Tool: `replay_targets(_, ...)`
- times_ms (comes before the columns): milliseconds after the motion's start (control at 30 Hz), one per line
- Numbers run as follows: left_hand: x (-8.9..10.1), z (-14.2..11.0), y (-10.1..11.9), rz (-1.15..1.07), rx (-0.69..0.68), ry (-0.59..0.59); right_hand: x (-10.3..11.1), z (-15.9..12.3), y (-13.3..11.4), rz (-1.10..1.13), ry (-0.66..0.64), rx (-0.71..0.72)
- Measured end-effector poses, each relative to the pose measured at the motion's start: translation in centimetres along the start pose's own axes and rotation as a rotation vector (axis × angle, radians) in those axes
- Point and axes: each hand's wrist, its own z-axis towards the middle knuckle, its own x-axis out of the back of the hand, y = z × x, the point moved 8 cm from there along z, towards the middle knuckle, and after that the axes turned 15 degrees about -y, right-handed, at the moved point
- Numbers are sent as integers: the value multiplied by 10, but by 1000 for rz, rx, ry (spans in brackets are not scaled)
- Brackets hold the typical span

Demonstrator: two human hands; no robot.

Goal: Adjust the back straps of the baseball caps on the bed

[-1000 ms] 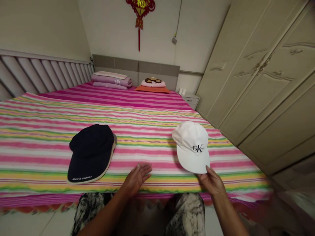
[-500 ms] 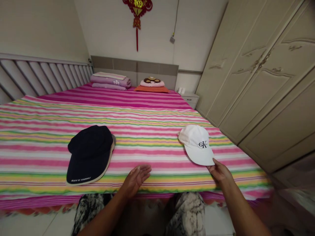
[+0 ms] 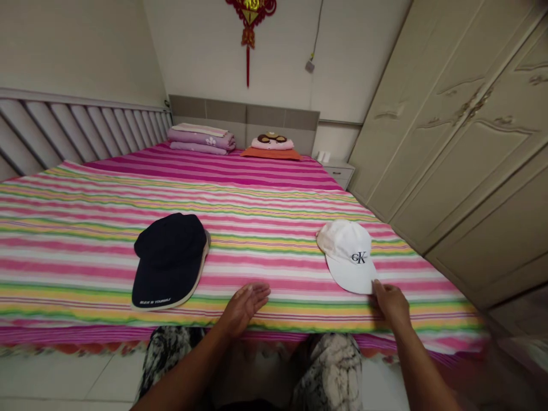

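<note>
A white baseball cap with black "CK" letters rests on the striped bedspread, its brim angled toward the lower right. At the brim's right tip, my right hand grips the edge between thumb and fingers, knuckles up. My left hand is near the front of the bed, fingers stretched out, holding nothing. To its left lies a dark navy baseball cap, brim toward me, with small white lettering and a pale edge. The left hand is apart from both caps.
The striped bedspread covers the bed's front part. Folded bedding and a small pillow stack lie by the headboard. A slatted rail runs along the left; a wardrobe stands at the right, beyond a nightstand.
My right hand has turned knuckles up at the brim, and the brim looks lower against the bed. The whole view has shifted slightly. The left hand stays open.
</note>
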Motion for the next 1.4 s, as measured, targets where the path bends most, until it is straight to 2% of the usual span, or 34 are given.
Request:
replay_targets(100,-2,0,1,2,3,12,1,-22,-4,-116,81,-4)
replay_targets(200,-4,-1,3,-14,7,38,-27,-55,-15,-164,51,100)
replay_targets(333,-3,-9,9,41,46,129,-101,-108,-32,-163,-213,296)
replay_targets(433,5,-23,23,98,59,237,-157,-154,-49,-144,-466,542)
replay_targets(533,18,-43,41,131,36,334,-193,-190,-60,-145,-630,756)
replay_targets(633,35,-69,61,154,-26,424,-215,-210,-64,-197,-720,872)
replay_targets(733,52,-99,77,145,-79,529,-228,-219,-63,-261,-752,931)
replay_targets(833,68,-128,85,111,-120,681,-233,-222,-60,-286,-755,939)
replay_targets(933,78,-153,92,74,-209,861,-235,-224,-56,-280,-775,923)
replay_targets(1000,81,-165,97,57,-274,939,-236,-225,-52,-277,-788,903)
replay_targets(1200,76,-174,110,53,-349,949,-241,-228,-44,-265,-855,848)
replay_targets(1400,68,-173,108,-86,-412,945,-247,-236,-41,-213,-917,816)
